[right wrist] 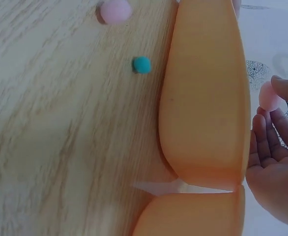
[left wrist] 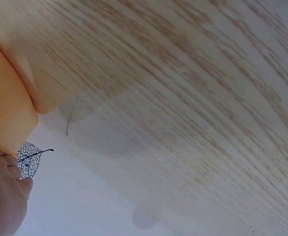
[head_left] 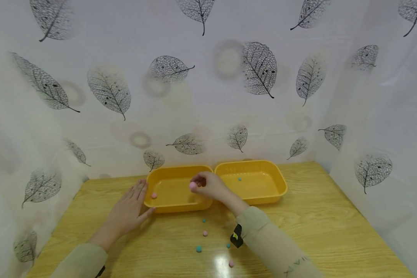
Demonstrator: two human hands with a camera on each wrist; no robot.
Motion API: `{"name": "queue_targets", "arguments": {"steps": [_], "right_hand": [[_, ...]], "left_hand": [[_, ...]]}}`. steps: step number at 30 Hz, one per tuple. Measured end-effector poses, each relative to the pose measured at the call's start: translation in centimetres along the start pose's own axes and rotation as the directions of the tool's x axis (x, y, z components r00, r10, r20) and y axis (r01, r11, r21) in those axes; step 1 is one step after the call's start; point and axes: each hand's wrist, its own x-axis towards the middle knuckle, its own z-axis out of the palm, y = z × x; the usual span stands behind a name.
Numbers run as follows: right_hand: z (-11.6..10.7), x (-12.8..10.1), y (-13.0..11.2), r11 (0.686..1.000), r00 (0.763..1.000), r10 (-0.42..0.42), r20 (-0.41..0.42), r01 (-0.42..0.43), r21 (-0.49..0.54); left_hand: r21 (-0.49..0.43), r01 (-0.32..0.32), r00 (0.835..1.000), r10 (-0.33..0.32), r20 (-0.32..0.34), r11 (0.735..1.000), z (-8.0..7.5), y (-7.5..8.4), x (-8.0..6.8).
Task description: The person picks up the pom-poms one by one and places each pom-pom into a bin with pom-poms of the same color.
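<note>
Pinched at the fingertips of the right hand is a pink pompom, held over the right end of the left yellow tray; the right wrist view shows the same pink ball caught between curled fingertips, just past the tray's rim. The left hand grips nothing: it lies flat on the wooden table with fingers straight, its fingertips against the left outer wall of that tray and its thumb near the tray's front corner. From the left wrist view only the edge of the hand, a blurred bit of orange tray wall and wood grain can be made out.

2 yellow trays stand side by side at the back of the table, their short ends touching or nearly so. Inside the left one rests 1 pink pompom, close to its left wall. The right yellow tray holds 1 small teal pompom.

On the table in front of the trays, between the 2 forearms, loose pompoms lie scattered: a small teal one, a pink one, a larger teal one, another small teal one and a pink one nearest the camera. A white curtain printed with black leaf skeletons encloses the table on 3 sides.
</note>
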Motion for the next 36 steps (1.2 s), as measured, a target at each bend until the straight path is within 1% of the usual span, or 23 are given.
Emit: {"name": "queue_targets", "arguments": {"steps": [6,10,14,21,28,36], "right_hand": [[0.5,0.4,0.8,0.998,1.000,0.019,-0.004,-0.019,0.051],[0.7,0.3,1.3,0.999,1.000,0.008,-0.009,-0.008,0.048],[1.0,0.3,1.6,1.000,1.000,-0.010,-0.007,0.010,-0.027],[1.5,0.3,1.5,0.987,0.999,-0.029,0.020,0.032,-0.155],[1.6,0.1,1.3,0.976,0.999,-0.021,0.028,0.027,-0.215],[2.1,0.1,1.6,0.949,0.999,-0.041,0.026,0.047,-0.312]], "left_hand": [[-0.007,-0.009,1.000,0.009,-0.008,1.000,-0.3,0.0,-0.2],[-0.003,-0.011,1.000,0.011,-0.007,1.000,-0.1,0.0,-0.1],[-0.009,-0.003,1.000,0.003,0.001,1.000,0.1,-0.1,-0.1],[-0.007,-0.017,0.999,0.017,-0.046,1.000,0.2,0.0,-0.2],[-0.007,-0.003,1.000,0.003,-0.009,1.000,0.4,-0.2,-0.1],[0.001,0.001,1.000,-0.001,-0.005,1.000,0.3,-0.2,0.0]]}}
